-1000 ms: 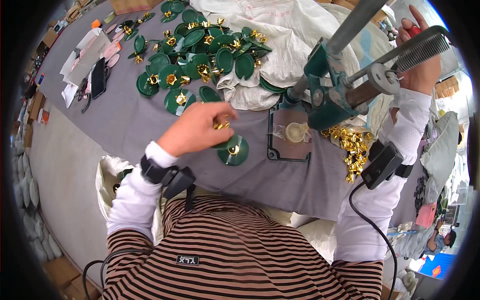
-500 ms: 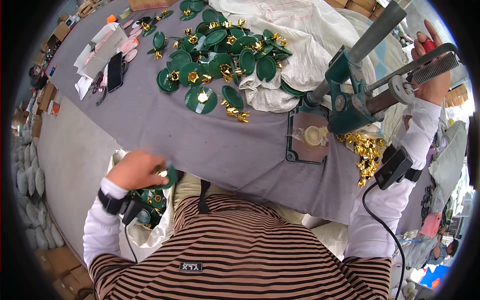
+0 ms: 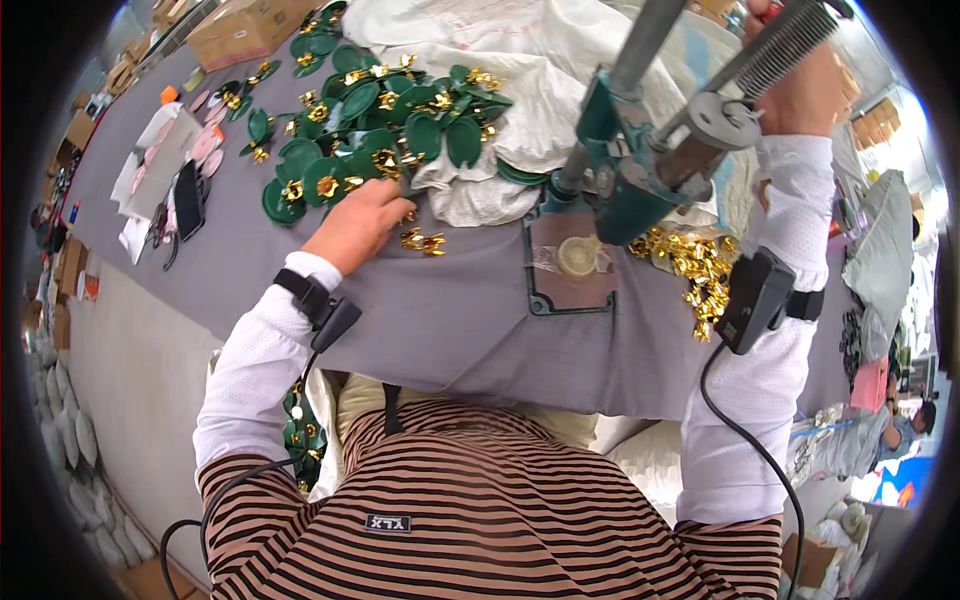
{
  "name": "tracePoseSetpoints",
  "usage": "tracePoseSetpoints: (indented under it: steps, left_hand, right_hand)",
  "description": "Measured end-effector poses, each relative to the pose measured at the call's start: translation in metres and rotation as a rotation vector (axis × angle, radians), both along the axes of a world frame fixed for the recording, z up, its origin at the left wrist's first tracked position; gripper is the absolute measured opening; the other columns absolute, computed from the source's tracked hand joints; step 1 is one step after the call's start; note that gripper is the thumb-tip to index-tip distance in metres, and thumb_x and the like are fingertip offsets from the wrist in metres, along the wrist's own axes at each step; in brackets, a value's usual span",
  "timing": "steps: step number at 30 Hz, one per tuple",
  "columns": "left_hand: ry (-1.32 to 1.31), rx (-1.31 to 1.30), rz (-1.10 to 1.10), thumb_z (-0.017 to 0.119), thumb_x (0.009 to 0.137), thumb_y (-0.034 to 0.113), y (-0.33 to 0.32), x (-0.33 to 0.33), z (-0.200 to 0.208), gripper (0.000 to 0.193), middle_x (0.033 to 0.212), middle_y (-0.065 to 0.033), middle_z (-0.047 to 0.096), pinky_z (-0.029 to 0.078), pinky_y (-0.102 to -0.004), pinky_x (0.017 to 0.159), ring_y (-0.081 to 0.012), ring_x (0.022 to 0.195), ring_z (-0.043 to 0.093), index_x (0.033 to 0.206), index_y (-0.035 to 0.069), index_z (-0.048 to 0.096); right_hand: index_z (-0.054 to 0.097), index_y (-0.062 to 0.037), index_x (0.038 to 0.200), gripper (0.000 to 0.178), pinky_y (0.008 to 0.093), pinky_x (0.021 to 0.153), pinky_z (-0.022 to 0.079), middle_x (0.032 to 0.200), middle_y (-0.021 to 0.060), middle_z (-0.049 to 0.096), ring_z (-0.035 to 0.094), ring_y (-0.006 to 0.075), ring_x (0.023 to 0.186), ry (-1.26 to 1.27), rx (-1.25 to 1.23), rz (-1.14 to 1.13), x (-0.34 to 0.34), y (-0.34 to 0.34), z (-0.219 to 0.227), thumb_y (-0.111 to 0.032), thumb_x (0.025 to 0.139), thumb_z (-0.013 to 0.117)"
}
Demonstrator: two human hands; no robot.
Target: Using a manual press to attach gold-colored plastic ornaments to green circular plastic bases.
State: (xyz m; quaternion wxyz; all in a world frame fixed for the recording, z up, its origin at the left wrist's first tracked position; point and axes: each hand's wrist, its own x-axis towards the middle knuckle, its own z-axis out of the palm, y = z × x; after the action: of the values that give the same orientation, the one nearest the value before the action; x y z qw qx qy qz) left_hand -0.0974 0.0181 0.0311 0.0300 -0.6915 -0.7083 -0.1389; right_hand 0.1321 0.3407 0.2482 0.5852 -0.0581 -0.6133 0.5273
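My left hand (image 3: 362, 226) is at the near edge of a heap of green discs (image 3: 464, 142), some fitted with gold claw-shaped pieces. Its fingers are curled together; whatever is between them is hidden. A few loose gold pieces (image 3: 422, 241) lie just right of its fingertips. My right hand (image 3: 800, 88) is up at the lever of a green hand press (image 3: 640, 185), closed around the handle by a red knob (image 3: 768, 12). The spring partly covers this hand. Under the press, a pale round seat (image 3: 577, 257) sits on the base plate (image 3: 566, 303).
Many gold claw pieces (image 3: 708, 265) are heaped right of the press. White woven sacks (image 3: 545, 100) lie behind it. A phone (image 3: 188, 200) and an open white box (image 3: 162, 165) are at left. A sack with green discs (image 3: 305, 432) stands below the table edge.
My left hand has left the sack below the table, where it held a green disc, and moved up to the heap. My right hand stays at the lever. The whole view has shifted.
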Motion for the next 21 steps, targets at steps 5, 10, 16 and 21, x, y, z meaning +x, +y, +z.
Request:
tracePoseSetpoints:
  steps: [5,10,16,21]
  left_hand:
    - [-0.266,0.391,0.299,0.078,0.067,0.002,0.015,0.056,0.013,0.037,0.098,-0.0119,0.060,0.050,-0.0363,0.080,-0.0313,0.090,0.061,0.100,0.004,0.062]
    - [-0.784,0.401,0.124,0.085,0.066,0.011,0.068,0.149,-0.012,0.039,0.113,-0.0091,0.063,0.043,-0.0345,0.097,-0.0259,0.113,0.056,0.100,0.007,0.066]
    - [-0.798,0.318,0.199,0.083,0.070,0.015,0.117,0.176,-0.038,0.031,0.128,-0.0100,0.060,0.036,-0.0410,0.107,-0.0326,0.130,0.044,0.095,0.004,0.069]
    - [-0.694,0.259,0.261,0.084,0.068,0.025,0.120,0.170,-0.041,0.039,0.131,-0.0114,0.057,0.027,-0.0452,0.111,-0.0349,0.135,0.038,0.100,0.007,0.070]
  right_hand:
    - [0.062,-0.0057,0.101,0.022,0.0202,0.041,0.031,0.067,-0.0025,0.054,0.044,0.0052,0.050,-0.024,0.063,0.254,0.009,-0.011,0.000,-0.022,0.100,0.048]
    - [0.057,-0.0086,0.088,0.022,0.0196,0.038,0.027,0.067,-0.0019,0.054,0.041,0.0042,0.047,0.039,-0.044,0.122,0.002,-0.002,0.004,-0.022,0.101,0.044]
    - [0.058,-0.0002,0.103,0.024,0.0185,0.039,0.030,0.075,0.0040,0.057,0.043,0.0054,0.050,0.002,-0.026,0.221,0.010,0.004,0.006,-0.019,0.100,0.043]
    - [0.059,0.0033,0.114,0.029,0.0181,0.040,0.032,0.077,0.0047,0.058,0.045,0.0056,0.051,-0.008,0.025,0.135,0.002,-0.006,0.008,-0.015,0.100,0.041]
